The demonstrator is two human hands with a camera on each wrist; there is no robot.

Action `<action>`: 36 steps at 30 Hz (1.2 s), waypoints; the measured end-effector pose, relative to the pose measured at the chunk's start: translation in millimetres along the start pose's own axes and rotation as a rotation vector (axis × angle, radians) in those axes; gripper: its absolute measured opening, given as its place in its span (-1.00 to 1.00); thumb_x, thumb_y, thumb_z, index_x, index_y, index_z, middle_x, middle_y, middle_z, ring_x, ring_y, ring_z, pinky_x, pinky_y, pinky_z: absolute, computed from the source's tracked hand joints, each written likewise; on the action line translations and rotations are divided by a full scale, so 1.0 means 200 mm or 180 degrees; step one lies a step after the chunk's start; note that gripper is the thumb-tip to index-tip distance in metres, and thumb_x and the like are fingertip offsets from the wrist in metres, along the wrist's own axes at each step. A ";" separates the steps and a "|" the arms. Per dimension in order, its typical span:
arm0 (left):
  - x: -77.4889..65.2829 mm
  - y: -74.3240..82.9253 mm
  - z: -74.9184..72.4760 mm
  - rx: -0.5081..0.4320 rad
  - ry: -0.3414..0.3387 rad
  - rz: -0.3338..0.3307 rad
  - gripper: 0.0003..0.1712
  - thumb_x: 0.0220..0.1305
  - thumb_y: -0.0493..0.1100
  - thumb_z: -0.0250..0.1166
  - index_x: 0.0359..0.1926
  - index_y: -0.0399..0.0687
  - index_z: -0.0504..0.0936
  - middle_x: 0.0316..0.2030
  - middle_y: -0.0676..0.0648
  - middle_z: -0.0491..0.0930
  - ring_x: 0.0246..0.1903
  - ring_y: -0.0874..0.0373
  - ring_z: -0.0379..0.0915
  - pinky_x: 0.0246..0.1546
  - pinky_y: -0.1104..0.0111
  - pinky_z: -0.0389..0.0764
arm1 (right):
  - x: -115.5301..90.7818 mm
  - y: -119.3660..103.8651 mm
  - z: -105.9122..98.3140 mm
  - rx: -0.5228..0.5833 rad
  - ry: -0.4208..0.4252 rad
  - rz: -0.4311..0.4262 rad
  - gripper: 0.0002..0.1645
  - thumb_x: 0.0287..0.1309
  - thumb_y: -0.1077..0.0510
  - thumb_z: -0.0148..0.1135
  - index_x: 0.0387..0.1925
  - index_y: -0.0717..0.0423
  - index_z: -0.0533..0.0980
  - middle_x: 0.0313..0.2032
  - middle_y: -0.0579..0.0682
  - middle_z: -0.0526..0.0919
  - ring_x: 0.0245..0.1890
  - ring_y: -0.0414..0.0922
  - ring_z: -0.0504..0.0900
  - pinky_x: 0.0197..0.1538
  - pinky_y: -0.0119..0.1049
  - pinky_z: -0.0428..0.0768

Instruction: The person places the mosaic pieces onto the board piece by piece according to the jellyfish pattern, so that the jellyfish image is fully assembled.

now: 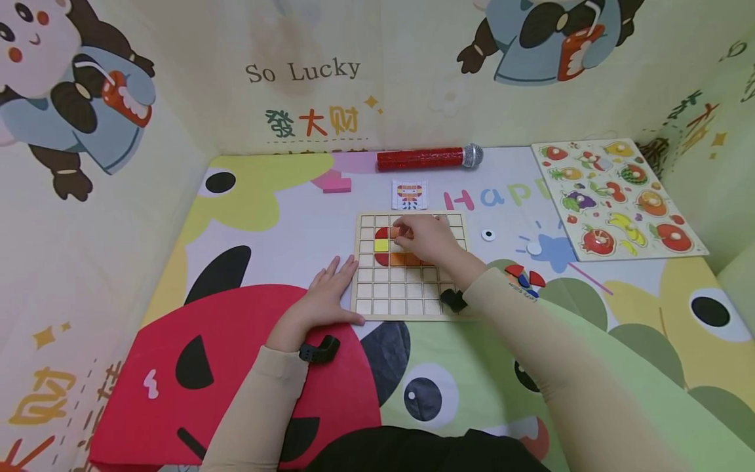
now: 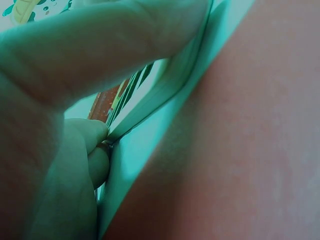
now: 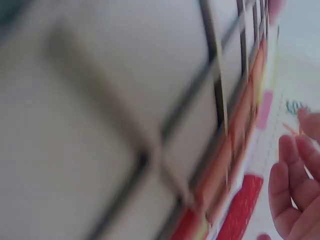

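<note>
A play corner, as it seems, with cartoon-printed walls (image 1: 413, 85), cartoon tablecloth (image 1: 295, 216), gridded board (image 1: 380, 288), fruit-picture board (image 1: 610, 196), red microphone (image 1: 420, 159).

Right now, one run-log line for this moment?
left hand: spread, at left edge of grid board | right hand: at coloured tiles, grip unclear | picture card: beyond board | microphone: beyond card

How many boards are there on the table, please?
2. The grid board lies at the middle, beneath the right hand; the fruit board lies at the far right. None seems hidden.
</note>
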State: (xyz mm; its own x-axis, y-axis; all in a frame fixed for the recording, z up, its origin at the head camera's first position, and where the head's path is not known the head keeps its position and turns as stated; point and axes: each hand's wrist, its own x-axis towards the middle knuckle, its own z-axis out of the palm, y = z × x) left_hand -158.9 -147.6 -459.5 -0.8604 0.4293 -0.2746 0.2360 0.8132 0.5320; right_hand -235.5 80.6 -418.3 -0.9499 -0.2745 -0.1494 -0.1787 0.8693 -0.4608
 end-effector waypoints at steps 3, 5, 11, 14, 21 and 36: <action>0.00 0.00 0.00 -0.0021 0.0018 -0.0012 0.33 -0.32 0.12 0.49 0.42 0.08 -0.13 0.43 0.03 -0.17 0.41 0.01 -0.47 0.35 -0.03 -0.23 | -0.02 0.06 -0.09 0.0202 0.0044 0.0041 -0.50 0.11 -0.07 0.18 0.09 -0.03 0.42 -0.17 -0.10 0.59 -0.09 -0.11 0.49 0.14 0.00 0.17; 0.00 0.00 0.00 -0.0021 0.0012 -0.0013 0.33 -0.33 0.13 0.49 0.42 0.09 -0.13 0.43 0.03 -0.17 0.41 0.02 -0.48 0.35 -0.03 -0.23 | -0.05 0.12 -0.15 0.0266 0.0100 0.0070 -0.46 0.11 -0.06 0.18 0.12 0.01 0.40 -0.14 -0.06 0.58 -0.05 -0.07 0.48 0.15 0.03 0.16; 0.00 0.00 0.01 0.0024 0.0003 -0.0013 0.34 -0.32 0.15 0.49 0.42 0.10 -0.15 0.43 0.06 -0.20 0.41 0.04 -0.49 0.35 -0.01 -0.23 | -0.16 0.37 -0.32 0.0230 0.0265 0.0362 -0.42 0.13 -0.02 0.16 0.17 0.09 0.34 -0.03 0.08 0.54 0.04 0.04 0.42 0.19 0.15 0.04; 0.00 0.00 0.01 0.0011 0.0007 -0.0020 0.34 -0.33 0.15 0.49 0.42 0.11 -0.15 0.43 0.06 -0.19 0.41 0.04 -0.49 0.35 -0.01 -0.23 | -0.22 0.49 -0.38 0.0176 0.0224 0.0536 -0.40 0.16 -0.04 0.13 0.18 0.11 0.31 0.01 0.14 0.51 0.04 0.08 0.38 0.15 0.15 0.05; 0.00 -0.01 0.01 0.0020 0.0011 -0.0039 0.34 -0.33 0.15 0.49 0.42 0.12 -0.15 0.43 0.06 -0.19 0.41 0.04 -0.49 0.35 -0.01 -0.23 | -0.29 0.66 -0.37 0.0085 -0.0058 0.0716 -0.38 0.18 -0.09 0.07 0.19 0.13 0.28 0.04 0.20 0.46 0.03 0.13 0.36 0.10 0.16 0.07; 0.00 -0.01 0.01 0.0019 -0.0003 -0.0049 0.34 -0.33 0.15 0.49 0.42 0.12 -0.15 0.43 0.07 -0.18 0.41 0.05 -0.48 0.36 0.00 -0.22 | -0.27 0.69 -0.27 -0.0147 -0.0196 0.0740 -0.40 0.09 -0.13 0.17 0.09 0.11 0.39 -0.03 0.16 0.49 -0.05 0.09 0.36 0.11 0.16 0.09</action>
State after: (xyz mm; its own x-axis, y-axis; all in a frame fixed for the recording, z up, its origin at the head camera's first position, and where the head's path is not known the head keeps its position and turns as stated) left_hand -157.9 -147.8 -461.7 -0.8636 0.4170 -0.2835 0.2252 0.8220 0.5230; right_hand -222.7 237.5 -426.2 -0.9497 -0.0883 -0.3005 0.0299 0.9295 -0.3675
